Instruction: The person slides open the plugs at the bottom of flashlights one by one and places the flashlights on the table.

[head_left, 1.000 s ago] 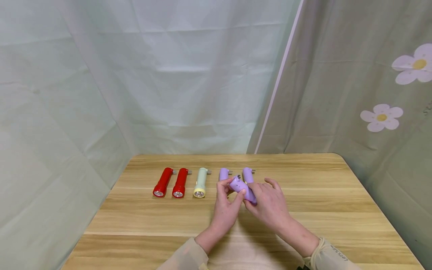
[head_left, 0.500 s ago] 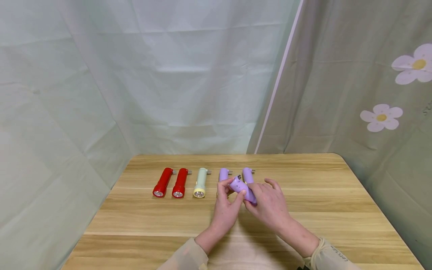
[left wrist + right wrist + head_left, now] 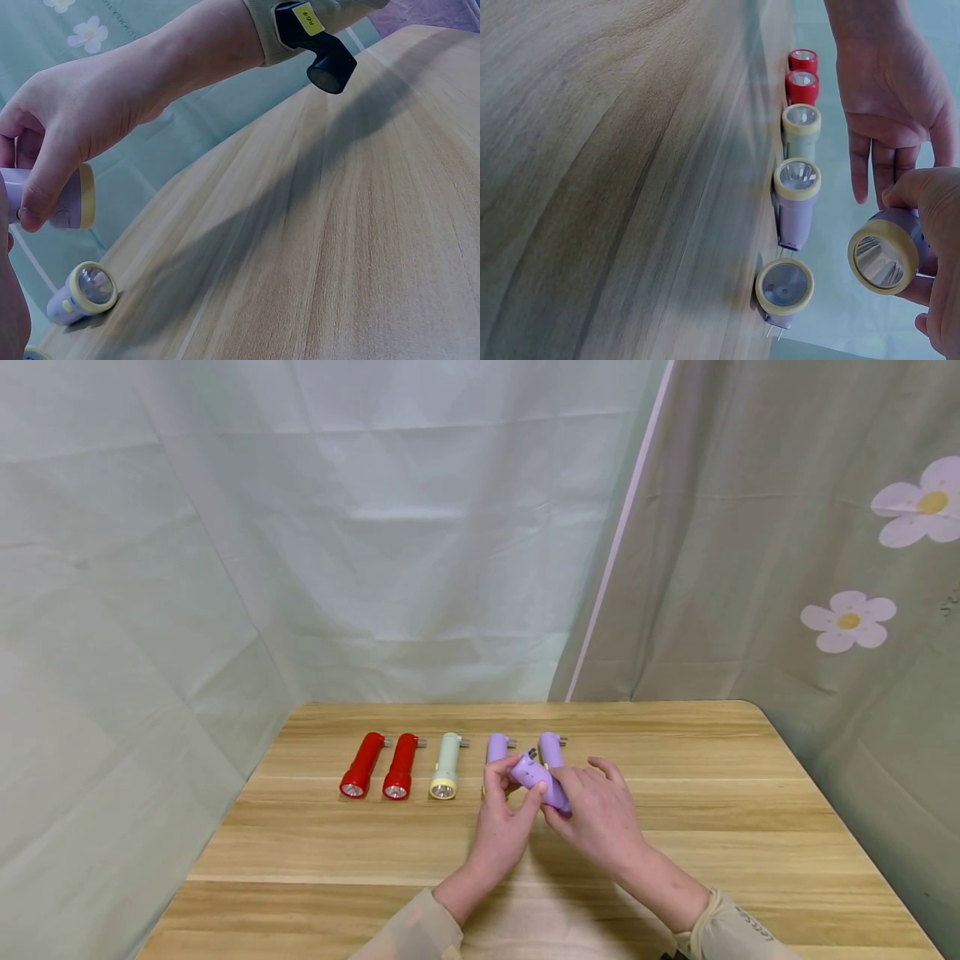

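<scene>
A purple flashlight [image 3: 534, 774] is held by both hands above the table, tilted, its metal plug prongs [image 3: 532, 753] sticking out at the upper end. My left hand [image 3: 498, 835] grips the pronged end, with the thumb on its side. Around the lamp end, my right hand [image 3: 606, 817] curls its fingers; the right wrist view shows the yellow-rimmed lens [image 3: 880, 261] facing outward. Just behind the hands lie two more purple flashlights, one [image 3: 497, 747] partly hidden by the left hand and the other [image 3: 551, 748] partly hidden by the right.
Left of the hands, a mint flashlight [image 3: 446, 762] and two red flashlights, one inner [image 3: 402, 764] and one outer [image 3: 363, 763], continue the row, prongs pointing right. The wooden table [image 3: 322, 852] ends at a pale curtain [image 3: 420, 593] behind.
</scene>
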